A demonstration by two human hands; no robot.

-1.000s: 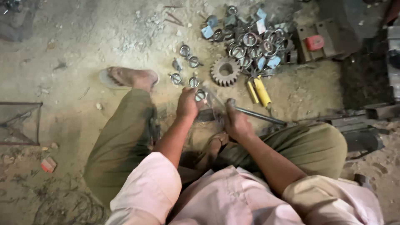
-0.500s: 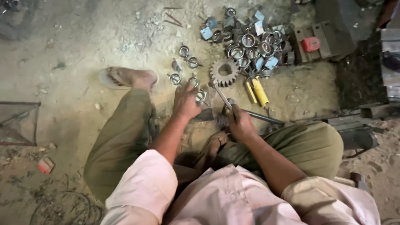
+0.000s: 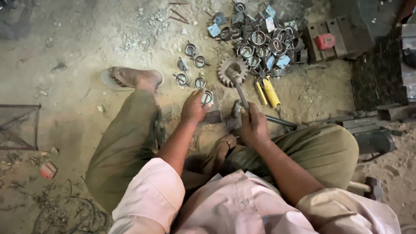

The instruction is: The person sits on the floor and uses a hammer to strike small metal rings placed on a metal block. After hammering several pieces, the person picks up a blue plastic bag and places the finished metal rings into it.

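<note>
Hands first: my left hand (image 3: 193, 107) curled its fingers around a metal ring (image 3: 207, 98) on the dirt floor (image 3: 86, 52). My right hand (image 3: 252, 125) gripped a hammer (image 3: 238, 86) tight, handle running near to far, head over the gear (image 3: 232, 70).

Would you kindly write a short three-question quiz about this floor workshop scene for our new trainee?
1. True or false: the right hand grips a grey metal hammer.
2. The left hand holds what? A) small metal ring clamp B) red brick
3. Fill in: the toothed grey metal gear wheel lies beside two ____ handles.

Key: 1 true; 2 A; 3 yellow.
</note>
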